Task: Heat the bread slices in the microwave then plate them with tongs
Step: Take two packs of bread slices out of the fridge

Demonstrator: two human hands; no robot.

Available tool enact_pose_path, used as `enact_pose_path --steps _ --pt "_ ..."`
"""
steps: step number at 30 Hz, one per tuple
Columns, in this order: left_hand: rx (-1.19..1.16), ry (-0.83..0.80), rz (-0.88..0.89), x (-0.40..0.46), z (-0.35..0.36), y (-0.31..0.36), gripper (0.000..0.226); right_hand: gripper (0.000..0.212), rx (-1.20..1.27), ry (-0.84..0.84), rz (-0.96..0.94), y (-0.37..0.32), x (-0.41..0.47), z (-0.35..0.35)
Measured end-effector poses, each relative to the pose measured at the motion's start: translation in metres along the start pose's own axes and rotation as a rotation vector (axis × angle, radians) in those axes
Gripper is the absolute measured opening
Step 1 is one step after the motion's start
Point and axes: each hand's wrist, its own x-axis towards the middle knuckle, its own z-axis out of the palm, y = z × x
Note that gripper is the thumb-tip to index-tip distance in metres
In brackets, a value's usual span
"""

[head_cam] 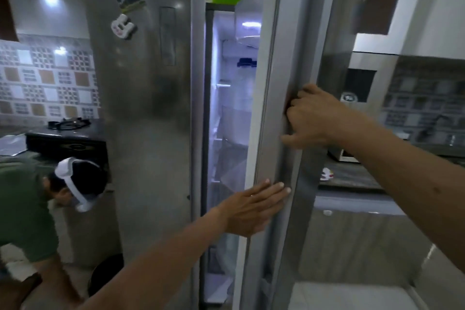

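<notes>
A steel side-by-side fridge fills the middle of the head view. Its right door (274, 83) stands partly open, edge toward me, and the lit interior (226, 113) shows shelves and a blue-capped bottle (246, 62). My right hand (314, 116) grips the door's recessed handle, fingers curled into it. My left hand (254, 206) lies flat with straight fingers against the door's inner edge lower down. No bread, tongs or plate is visible. A white appliance (343, 155), possibly the microwave, sits on the counter at right, mostly hidden by my arm.
The fridge's left door (143, 98) is closed and carries magnets. A person in a green shirt (22, 209) with a white headband bends low at the left. Behind them is a gas stove (68, 124) on a dark counter. A grey counter (352, 178) runs at right.
</notes>
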Motion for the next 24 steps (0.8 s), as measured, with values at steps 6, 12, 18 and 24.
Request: enact_pose_path --steps 6,12,18,24 --pt "-0.038 0.024 0.13 0.069 -0.007 0.053 0.062 0.074 0.182 0.167 0.253 0.015 -0.092 0.036" --pt "-0.063 0.011 0.271 0.138 -0.017 0.104 0.042 0.086 0.75 0.237 0.634 0.006 -0.16 0.07" --pt "-0.079 -0.035 0.443 0.197 -0.027 0.15 0.04 0.114 1.204 0.266 1.015 0.015 -0.188 0.09" --pt "-0.087 -0.014 0.314 0.232 -0.018 0.146 0.072 0.073 1.265 0.362 1.412 0.07 -0.221 0.135"
